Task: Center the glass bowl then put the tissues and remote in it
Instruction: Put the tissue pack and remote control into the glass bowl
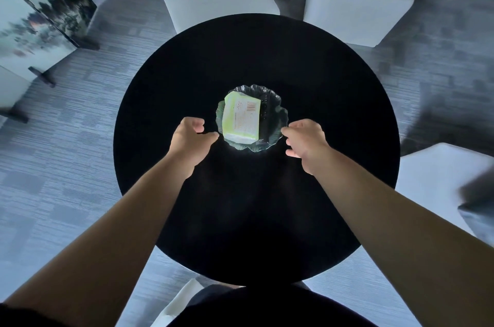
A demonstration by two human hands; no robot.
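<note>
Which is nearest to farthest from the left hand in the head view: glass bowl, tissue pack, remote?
From the left hand:
1. Glass bowl, rim just right of the fingertips.
2. Tissue pack, in the bowl's left half.
3. Remote, dark, along the pack's right side.

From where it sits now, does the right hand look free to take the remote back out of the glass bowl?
Probably yes. The right hand is open at the glass bowl rim, and the remote lies uncovered along the bowl's right side, beside the tissue pack.
</note>
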